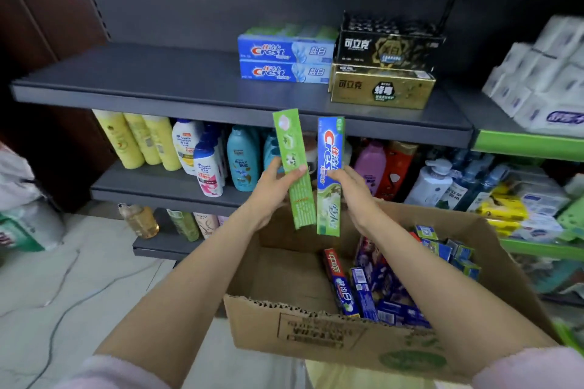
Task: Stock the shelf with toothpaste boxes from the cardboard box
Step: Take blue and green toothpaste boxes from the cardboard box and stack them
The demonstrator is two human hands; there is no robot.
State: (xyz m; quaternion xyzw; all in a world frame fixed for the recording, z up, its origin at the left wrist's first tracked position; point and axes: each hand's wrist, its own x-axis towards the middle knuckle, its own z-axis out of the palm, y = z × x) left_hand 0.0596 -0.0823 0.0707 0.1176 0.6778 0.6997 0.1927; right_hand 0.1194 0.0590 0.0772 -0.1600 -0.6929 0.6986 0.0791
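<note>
Green cardboard marked both toothpaste boxes in hand: the left hand (271, 189) was clamped round a plain green toothpaste box (292, 167), thumb across its face, and the right hand (350, 189) pinched a blue-and-green Crest box (328, 174), both held upright and just beside each other above the cardboard box (316, 335). That carton sat at six o'clock, with more toothpaste boxes heaped along its right side, among them a red-and-blue one (338, 281); its left half showed bare cardboard. At twelve o'clock from the hands ran the dark grey shelf (126, 85), carrying two stacked blue Crest boxes (284, 60) and, touching them at their three o'clock, a black pack on a gold pack (379, 85); the stretch toward nine o'clock lay bare. Shampoo bottles (205, 161) stood on the tier below, and tissue packs (543, 73) at two o'clock. By the look of it, the step in hand was carrying a lifted pair up to the shelf. The next move would likely call for raising both boxes over the shelf lip, turning them flat, and laying them beside the blue stack without knocking it.
</note>
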